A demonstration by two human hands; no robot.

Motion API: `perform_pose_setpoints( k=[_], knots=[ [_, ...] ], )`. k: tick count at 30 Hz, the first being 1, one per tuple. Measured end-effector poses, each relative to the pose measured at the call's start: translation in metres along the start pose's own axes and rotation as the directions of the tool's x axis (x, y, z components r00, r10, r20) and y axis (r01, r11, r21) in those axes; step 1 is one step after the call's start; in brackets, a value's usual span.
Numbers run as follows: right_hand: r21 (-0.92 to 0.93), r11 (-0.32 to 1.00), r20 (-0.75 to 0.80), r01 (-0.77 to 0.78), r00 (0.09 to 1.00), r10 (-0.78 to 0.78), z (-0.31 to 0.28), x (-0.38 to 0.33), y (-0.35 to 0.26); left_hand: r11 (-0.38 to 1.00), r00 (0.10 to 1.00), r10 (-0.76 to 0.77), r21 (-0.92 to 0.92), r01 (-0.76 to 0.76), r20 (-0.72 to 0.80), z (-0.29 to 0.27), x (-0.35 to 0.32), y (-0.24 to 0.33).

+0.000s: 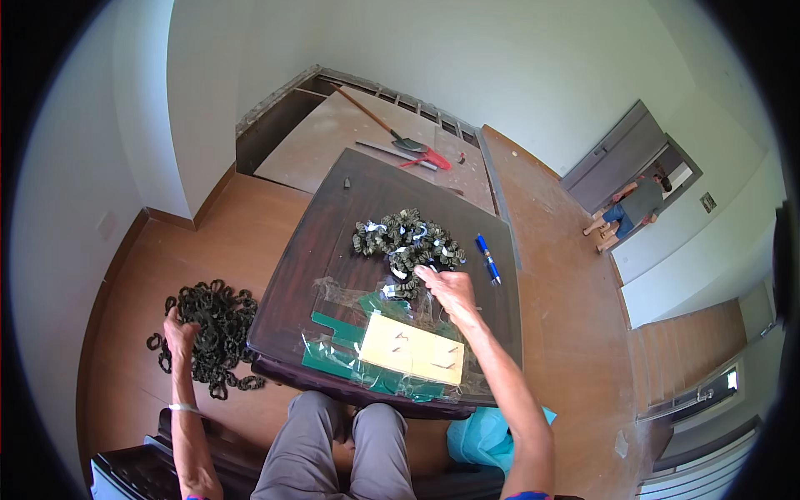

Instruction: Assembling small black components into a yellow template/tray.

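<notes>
The left hand [177,330] reaches down beside the bench to the floor, fingers curled into a heap of dark ring-shaped pieces [212,333] lying there, though whether it actually grips any cannot be told; the right hand [448,287] stretches over the dark wooden bench [333,242], fingertips pinched on the near edge of a second pile of dark rings with small white tags [407,240]. Just nearer the person lie clear plastic bags [350,304] over green sheets [333,354] and a pale yellow card [411,348], with a blue pen [487,258] right of the tagged pile.
</notes>
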State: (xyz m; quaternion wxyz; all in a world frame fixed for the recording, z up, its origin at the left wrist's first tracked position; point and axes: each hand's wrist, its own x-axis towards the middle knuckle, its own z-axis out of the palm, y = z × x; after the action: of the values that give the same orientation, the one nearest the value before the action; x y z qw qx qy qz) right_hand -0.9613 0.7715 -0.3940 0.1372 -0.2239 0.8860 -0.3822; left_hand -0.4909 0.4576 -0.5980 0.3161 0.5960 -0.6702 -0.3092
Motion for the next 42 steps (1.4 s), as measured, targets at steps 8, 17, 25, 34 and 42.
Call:
perform_pose_setpoints(
  k=[8,17,25,34,42],
  knots=[
    [0.355,0.928,0.065,-0.111,0.993,0.095,-0.024,-0.023,-0.015,0.906,0.922,0.309,-0.222,-0.361,-0.234,-0.009,-0.101,0.135],
    [0.684,0.73,0.227,0.017,0.945,-0.235,-0.09,-0.142,-0.039,0.533,0.523,0.564,-0.766,0.361,0.639,-0.006,-0.21,0.351],
    [0.244,0.898,0.046,0.365,0.921,-0.387,-0.121,-0.21,-0.045,0.505,0.466,0.569,-0.735,0.452,0.678,0.021,-0.259,0.384],
    [-0.063,0.814,-0.057,0.577,0.813,-0.58,-0.132,-0.242,-0.012,0.555,0.28,0.588,-0.63,0.543,0.759,0.012,-0.275,0.383],
    [0.286,0.912,0.062,0.293,0.945,-0.323,-0.103,-0.259,0.022,0.658,0.259,0.482,-0.541,0.524,0.837,0.018,-0.287,0.351]
  ],
)
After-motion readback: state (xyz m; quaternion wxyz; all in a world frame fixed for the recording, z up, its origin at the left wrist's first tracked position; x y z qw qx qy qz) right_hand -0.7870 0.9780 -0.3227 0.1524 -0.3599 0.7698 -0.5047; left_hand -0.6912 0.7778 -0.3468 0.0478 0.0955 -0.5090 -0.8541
